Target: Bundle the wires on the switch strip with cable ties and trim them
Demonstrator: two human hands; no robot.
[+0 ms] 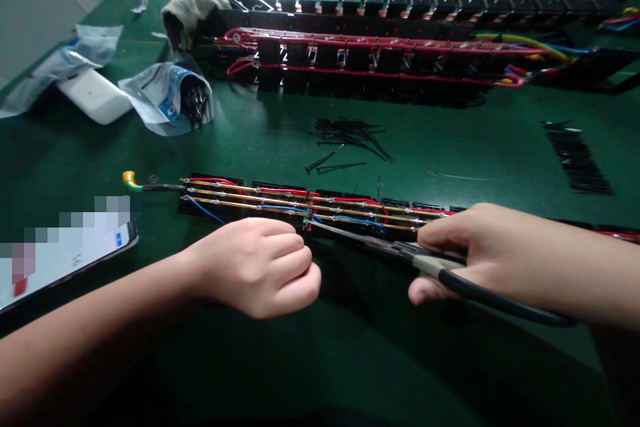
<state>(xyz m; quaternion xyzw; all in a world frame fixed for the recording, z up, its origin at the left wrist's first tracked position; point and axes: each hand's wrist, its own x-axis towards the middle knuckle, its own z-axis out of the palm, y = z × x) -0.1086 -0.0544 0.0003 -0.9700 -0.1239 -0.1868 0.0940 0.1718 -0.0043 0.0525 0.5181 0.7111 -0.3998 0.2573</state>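
Observation:
A long black strip [280,197] with brass rods and red and blue wires lies across the green table. My left hand [263,267] is closed against its near edge, left of the middle; what its fingers hold, if anything, is hidden. Wrapped round a long-nosed tool [425,260] with dark handles, my right hand [465,253] is at the strip's right part. The tool's thin tip points left and reaches the strip just beside my left hand.
Loose black cable ties [350,137] lie behind the strip, with a neat row of ties [577,157] at right. An open bag [167,100], a white case [95,95] and a phone [75,253] are at left. Wired black assemblies [360,57] and a glove [193,13] lie behind.

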